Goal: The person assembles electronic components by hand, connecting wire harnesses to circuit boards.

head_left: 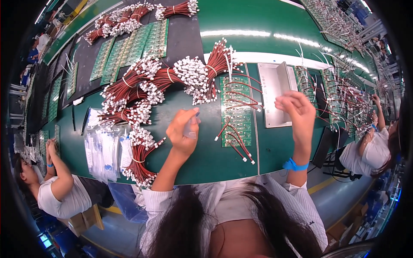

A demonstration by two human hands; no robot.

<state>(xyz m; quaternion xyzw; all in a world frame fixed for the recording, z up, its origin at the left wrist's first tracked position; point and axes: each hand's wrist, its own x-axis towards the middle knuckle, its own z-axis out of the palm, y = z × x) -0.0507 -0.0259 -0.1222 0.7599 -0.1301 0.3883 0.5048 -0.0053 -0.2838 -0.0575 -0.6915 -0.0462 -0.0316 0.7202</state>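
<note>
My left hand [183, 131] is closed around a small, clear plastic piece [189, 129] with a bluish tint, whose kind I cannot make out. Just right of it lies a green circuit board panel [236, 112], with several red and black wires with white connectors attached. My right hand [299, 109] has its fingertips pinched together over the right side of an angled metal plate [270, 116]; whatever they hold, if anything, is too small to see. Wire bundles [167, 77] with white plugs are heaped beyond and left of my left hand.
Clear plastic bags [101, 150] pile at the left of the green bench [211, 165]. Bare circuit boards [129, 51] lie on a black mat at the back left. More wired boards [340, 94] stand to the right. One person [60, 189] works at each side.
</note>
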